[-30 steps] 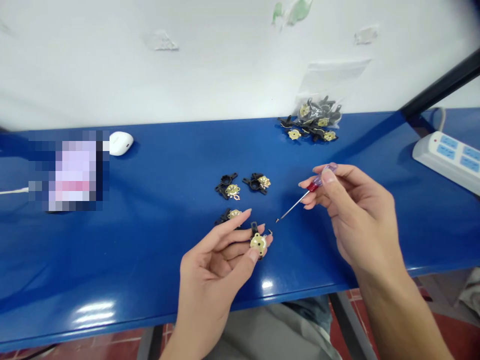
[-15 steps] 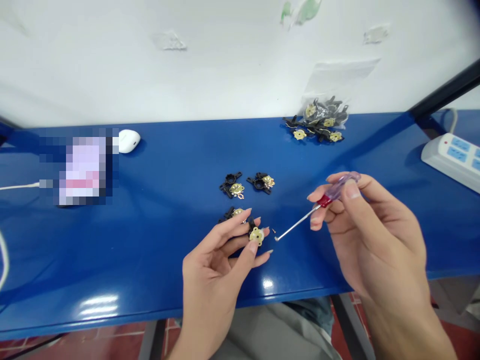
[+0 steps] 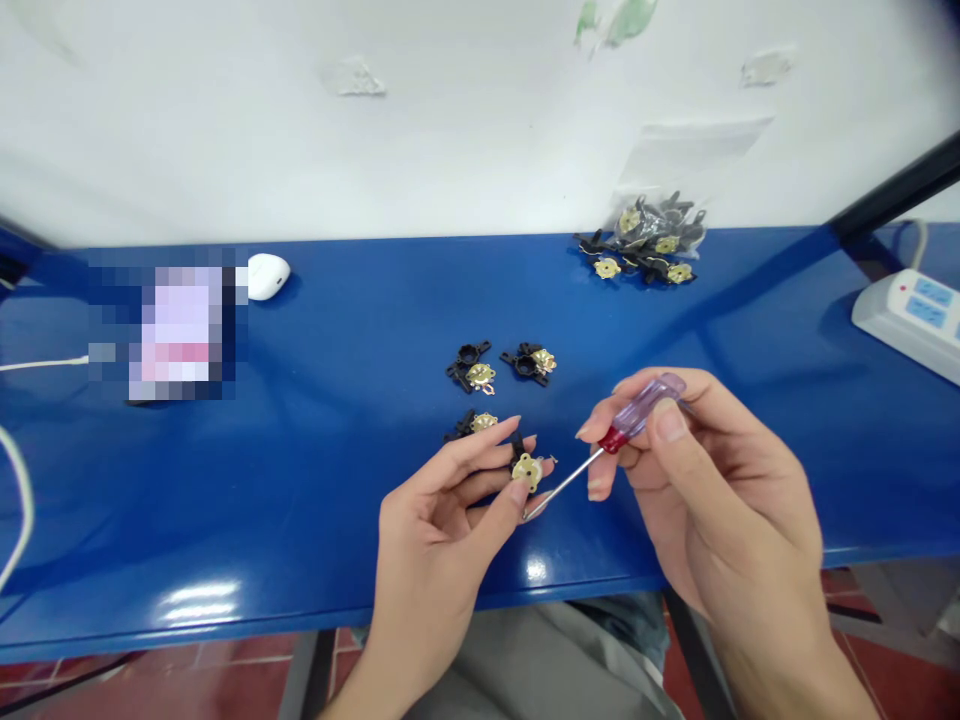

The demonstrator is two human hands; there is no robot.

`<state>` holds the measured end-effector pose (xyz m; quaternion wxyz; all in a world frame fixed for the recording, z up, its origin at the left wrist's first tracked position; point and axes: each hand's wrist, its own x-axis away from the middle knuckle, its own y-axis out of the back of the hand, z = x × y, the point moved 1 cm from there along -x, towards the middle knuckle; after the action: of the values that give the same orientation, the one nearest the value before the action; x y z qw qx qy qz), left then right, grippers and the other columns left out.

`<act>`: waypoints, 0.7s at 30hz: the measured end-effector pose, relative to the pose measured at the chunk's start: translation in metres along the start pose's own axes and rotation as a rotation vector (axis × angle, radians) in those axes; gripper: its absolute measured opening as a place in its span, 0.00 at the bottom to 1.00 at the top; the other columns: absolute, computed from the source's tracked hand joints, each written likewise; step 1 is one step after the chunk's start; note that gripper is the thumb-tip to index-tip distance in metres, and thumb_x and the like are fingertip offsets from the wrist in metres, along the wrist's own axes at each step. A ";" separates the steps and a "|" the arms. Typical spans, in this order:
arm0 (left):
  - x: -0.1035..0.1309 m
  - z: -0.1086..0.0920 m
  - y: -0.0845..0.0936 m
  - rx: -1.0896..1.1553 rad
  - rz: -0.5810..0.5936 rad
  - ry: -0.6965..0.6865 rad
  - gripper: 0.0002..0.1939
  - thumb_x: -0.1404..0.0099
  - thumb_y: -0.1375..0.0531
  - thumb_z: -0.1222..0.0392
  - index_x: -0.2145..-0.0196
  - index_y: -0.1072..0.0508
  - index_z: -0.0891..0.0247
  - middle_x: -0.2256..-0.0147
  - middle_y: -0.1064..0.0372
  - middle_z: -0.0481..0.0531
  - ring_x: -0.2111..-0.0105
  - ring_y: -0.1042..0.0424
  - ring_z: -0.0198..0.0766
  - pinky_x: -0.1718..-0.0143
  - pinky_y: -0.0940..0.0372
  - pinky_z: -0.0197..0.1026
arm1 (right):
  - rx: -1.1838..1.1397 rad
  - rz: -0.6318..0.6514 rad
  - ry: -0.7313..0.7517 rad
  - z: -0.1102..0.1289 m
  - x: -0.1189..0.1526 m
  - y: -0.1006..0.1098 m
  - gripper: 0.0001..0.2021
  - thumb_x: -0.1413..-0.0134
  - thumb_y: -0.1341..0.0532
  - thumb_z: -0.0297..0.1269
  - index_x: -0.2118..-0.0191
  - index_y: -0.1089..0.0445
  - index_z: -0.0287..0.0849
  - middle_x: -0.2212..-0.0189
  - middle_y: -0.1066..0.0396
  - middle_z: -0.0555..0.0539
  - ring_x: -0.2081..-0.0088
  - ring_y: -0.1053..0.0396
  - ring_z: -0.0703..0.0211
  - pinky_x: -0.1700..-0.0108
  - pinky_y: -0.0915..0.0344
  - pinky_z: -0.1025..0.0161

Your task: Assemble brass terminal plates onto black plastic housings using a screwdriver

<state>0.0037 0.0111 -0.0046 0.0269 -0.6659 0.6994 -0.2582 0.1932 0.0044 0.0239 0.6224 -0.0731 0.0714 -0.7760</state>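
Between the thumb and fingers of my left hand [image 3: 450,520] is a small black part with a gold plate [image 3: 527,473] facing up. My right hand [image 3: 712,480] grips a screwdriver [image 3: 643,408] with a clear purple and red handle. Its thin shaft slants down to the left, and the tip is close to my left thumb, beside the gold plate. A tiny screw [image 3: 553,460] lies just right of my left fingertips. Beyond my left hand are a black and gold part [image 3: 480,424], another one [image 3: 480,374] and a third [image 3: 529,363].
At the back right, more black and gold parts [image 3: 637,262] lie by a clear plastic bag [image 3: 664,215]. A white power strip [image 3: 911,315] stands at the right edge. On the left are a blurred phone [image 3: 180,325], a white earphone case [image 3: 268,276] and a white cable [image 3: 26,500].
My right hand has moved left and down, bringing the screwdriver tip from beside the screw to near my left thumb. The whole view has shifted slightly.
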 end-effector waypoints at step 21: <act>0.000 0.002 0.000 0.003 -0.012 -0.014 0.18 0.32 0.18 0.66 0.47 0.05 0.51 0.55 0.11 0.54 0.46 0.08 0.53 0.49 0.10 0.41 | 0.012 -0.030 0.122 -0.005 0.007 0.000 0.05 0.17 0.31 0.40 0.47 0.16 0.49 0.58 0.14 0.50 0.66 0.18 0.66 0.60 0.17 0.68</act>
<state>0.0048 0.0108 -0.0066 0.0315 -0.6718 0.6948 -0.2547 0.1909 -0.0024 0.0192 0.6058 -0.0230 0.1035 -0.7885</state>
